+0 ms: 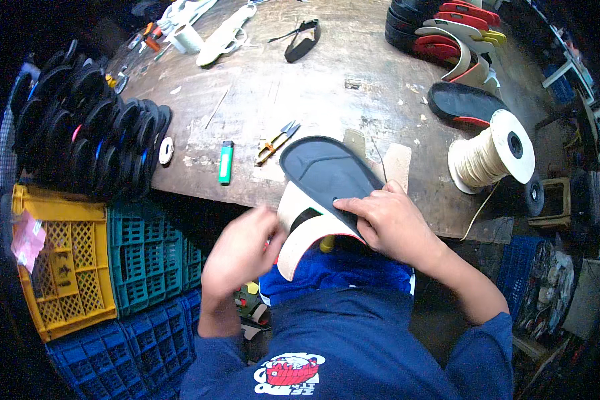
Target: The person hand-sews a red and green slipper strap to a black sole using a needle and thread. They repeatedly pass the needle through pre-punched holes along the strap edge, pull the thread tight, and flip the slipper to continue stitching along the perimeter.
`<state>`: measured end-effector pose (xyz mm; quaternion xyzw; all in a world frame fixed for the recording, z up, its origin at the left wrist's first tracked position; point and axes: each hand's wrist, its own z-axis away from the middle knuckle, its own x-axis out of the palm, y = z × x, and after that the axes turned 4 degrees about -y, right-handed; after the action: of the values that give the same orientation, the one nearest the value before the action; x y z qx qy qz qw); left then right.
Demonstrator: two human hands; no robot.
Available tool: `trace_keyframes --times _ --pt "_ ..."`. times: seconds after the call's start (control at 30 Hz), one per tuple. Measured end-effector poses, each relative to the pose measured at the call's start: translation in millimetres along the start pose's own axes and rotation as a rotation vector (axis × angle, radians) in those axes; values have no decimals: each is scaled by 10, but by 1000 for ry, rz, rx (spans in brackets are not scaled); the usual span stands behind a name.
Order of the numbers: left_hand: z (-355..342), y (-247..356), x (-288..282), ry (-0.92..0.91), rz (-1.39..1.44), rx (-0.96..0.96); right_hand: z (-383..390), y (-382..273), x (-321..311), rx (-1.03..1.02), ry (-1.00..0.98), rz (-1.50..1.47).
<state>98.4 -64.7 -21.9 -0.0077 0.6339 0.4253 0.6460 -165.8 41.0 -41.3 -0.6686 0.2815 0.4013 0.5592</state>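
Note:
A black sandal sole (pixel 327 170) lies tilted over the table's front edge, with curved cream straps (pixel 313 233) at its near end. My right hand (pixel 393 217) grips the sole's right edge, its index fingertip pressed on the top face beside a small hole. Just left of the straps is my left hand (pixel 243 247), slightly blurred, its fingers curled closed; what they hold, if anything, is hidden. Flat beige pieces (pixel 398 167) lie partly under the sole. Beyond its left side rest thread snips (pixel 277 143) and a green lighter (pixel 226 163).
A spool of cream cord (pixel 480 160) stands at the table's right edge, near another black sole (pixel 465 103). Stacked sandals (pixel 447 33) occupy the far right. Many black soles (pixel 87 127) are piled at left, above yellow (pixel 67 260) and teal crates (pixel 143 253). A white mug (pixel 185 39) stands far left.

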Motion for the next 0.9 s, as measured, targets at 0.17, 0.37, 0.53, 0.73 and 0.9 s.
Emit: trace_keyframes --times 0.17,0.37,0.53,0.73,0.9 --pt "-166 75 898 60 325 210 -36 91 -55 -59 -25 3" --pt "-267 231 1714 178 543 129 -62 221 -198 -51 -107 -33" --pt "-144 45 1748 57 662 71 -65 231 -236 -37 -119 -47" --pt "-76 2 1586 -18 725 0 -126 163 -151 68 -42 21" --pt "-45 51 1611 -86 780 -3 -134 136 -59 112 -46 89"
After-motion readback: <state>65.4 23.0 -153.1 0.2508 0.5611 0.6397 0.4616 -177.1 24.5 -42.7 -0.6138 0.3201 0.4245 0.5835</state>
